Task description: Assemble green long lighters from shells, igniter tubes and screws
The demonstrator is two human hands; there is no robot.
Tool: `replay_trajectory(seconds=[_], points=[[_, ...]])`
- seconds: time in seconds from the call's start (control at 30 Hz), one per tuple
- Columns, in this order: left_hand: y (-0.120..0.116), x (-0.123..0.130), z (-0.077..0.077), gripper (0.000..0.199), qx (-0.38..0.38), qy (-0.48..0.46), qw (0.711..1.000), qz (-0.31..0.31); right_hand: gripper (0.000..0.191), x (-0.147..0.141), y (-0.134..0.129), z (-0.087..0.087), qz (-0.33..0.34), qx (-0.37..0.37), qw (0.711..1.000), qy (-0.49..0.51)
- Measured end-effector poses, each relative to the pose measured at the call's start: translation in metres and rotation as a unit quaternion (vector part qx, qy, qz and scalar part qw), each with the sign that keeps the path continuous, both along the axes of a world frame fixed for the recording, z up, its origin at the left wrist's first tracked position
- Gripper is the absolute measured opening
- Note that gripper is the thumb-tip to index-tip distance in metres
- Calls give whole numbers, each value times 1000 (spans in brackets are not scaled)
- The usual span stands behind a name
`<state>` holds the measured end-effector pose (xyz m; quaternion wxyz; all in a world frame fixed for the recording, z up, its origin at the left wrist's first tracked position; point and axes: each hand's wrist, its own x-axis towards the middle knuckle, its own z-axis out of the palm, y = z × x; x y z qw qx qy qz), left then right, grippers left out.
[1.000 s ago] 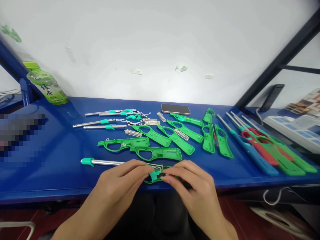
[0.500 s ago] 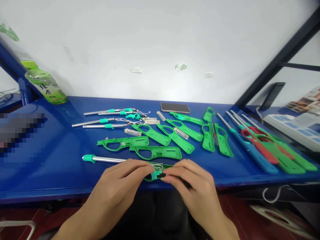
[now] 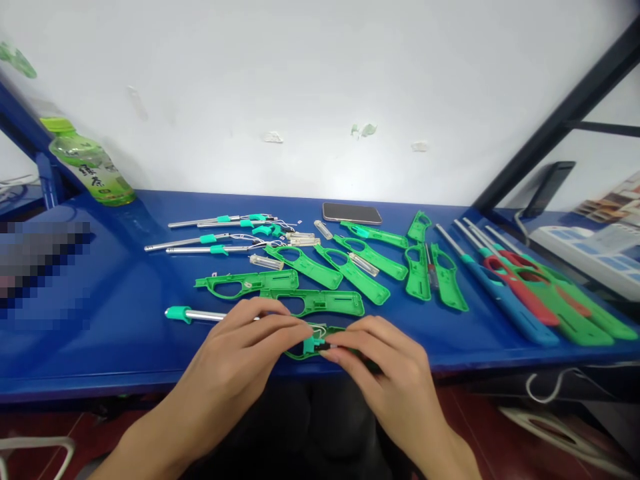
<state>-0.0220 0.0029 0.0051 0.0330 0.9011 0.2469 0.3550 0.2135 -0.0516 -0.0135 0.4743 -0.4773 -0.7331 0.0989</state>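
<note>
At the table's front edge lies a green lighter half-shell (image 3: 295, 356) with a metal lighter tube (image 3: 207, 316) reaching out to its left. A teal trigger (image 3: 311, 344) sits over the shell, with a white wire (image 3: 319, 329) looping just behind it. My left hand (image 3: 250, 353) is closed at the trigger's left side, its thumb hidden. In a pinch, my right hand (image 3: 385, 363) grips the small black piece (image 3: 325, 347) joined to the trigger's right side. Both hands cover part of the shell.
Behind my hands lie several green half-shells (image 3: 320, 303), clear fuel tanks (image 3: 267, 261) and tube assemblies (image 3: 210, 250). Finished-looking lighters (image 3: 530, 293) are at right, near a screwdriver (image 3: 432, 270). A phone (image 3: 351, 213) and a green bottle (image 3: 93, 167) stand farther back.
My left hand's fingers have shifted slightly up off the trigger's face, so more of the trigger and black piece shows. My right hand keeps its pinch almost in place.
</note>
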Motion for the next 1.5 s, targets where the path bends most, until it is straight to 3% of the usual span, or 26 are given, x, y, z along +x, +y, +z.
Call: replay_trajectory(seconds=[0.5,1.03,1.5], points=[[11,-1,-1,24,-39,-27,999,-5,4,-1,0,-1,-16,-3,1000,-14],[11,-2,-5,30,-62,-18,998,-1,6,-1,-1,-2,-17,-1,999,-30],[4,0,1,23,-19,37,999,-1,10,-2,-4,-2,-41,43,996,-68]])
